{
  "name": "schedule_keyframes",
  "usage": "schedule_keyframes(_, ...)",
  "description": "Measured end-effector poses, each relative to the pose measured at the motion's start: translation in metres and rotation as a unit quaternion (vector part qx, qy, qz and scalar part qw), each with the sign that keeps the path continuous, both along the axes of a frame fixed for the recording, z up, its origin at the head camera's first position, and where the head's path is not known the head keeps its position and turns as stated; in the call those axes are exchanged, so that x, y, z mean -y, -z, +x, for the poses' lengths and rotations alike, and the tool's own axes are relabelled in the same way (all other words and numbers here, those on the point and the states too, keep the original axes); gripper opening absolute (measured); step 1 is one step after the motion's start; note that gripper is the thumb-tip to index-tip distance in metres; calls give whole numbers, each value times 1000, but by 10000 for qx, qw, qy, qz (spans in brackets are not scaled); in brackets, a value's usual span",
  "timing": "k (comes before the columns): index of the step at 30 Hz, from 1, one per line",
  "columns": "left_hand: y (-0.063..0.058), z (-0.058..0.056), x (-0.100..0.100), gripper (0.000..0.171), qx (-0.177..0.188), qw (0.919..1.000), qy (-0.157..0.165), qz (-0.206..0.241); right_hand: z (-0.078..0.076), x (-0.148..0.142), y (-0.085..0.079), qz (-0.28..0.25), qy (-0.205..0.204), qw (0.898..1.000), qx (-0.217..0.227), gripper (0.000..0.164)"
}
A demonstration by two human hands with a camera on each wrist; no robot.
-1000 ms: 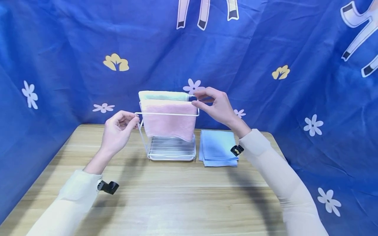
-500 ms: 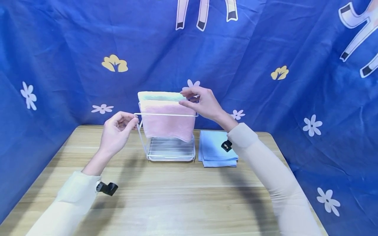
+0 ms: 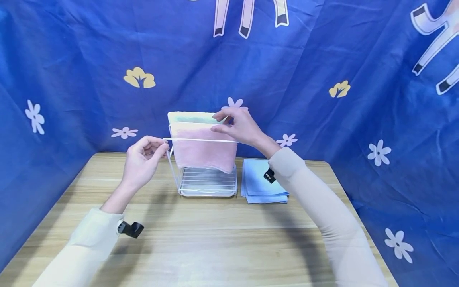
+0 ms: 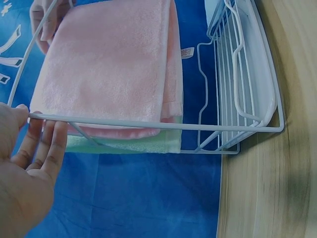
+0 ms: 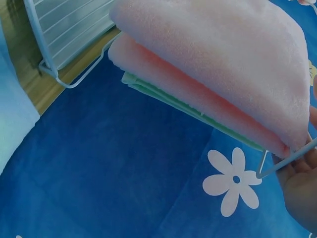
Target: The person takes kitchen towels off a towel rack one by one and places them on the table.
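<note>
The left hand (image 3: 145,157) pinches a top corner of the white rack (image 3: 208,181) on the bench (image 3: 186,247). At the top of the pink towel (image 3: 202,153), which hangs before the green one (image 3: 191,117), the right hand (image 3: 239,124) curves; whether it grips, I cannot tell.

No words, brands or numbers can be read. One white label (image 4: 187,52) shows in the left wrist view, jutting out past the lower edge of the pink towel (image 4: 109,64), near its back layer. It bears dark marks like print, too small and blurred to make out.
</note>
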State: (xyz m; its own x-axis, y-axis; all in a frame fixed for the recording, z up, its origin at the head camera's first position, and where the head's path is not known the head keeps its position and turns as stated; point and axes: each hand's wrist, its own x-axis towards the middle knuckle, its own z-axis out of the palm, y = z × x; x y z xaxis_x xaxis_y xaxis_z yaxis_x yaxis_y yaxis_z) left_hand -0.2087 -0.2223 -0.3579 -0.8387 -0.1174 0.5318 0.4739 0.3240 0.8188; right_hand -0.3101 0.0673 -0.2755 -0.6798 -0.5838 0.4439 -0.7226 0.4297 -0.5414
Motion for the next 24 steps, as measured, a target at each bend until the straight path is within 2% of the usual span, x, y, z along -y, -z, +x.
schedule_keyframes(6,0,0,0,17,31,10000,0,-53,2,2,-4,557,198,9982,129,35)
schedule_keyframes(14,1,3,1,18,62,9999,-57,-56,1,8,-7,963,158,9950,211,34)
schedule_keyframes(24,0,1,0,19,22,10000,-7,-34,0,8,-8,1078,111,9940,116,24)
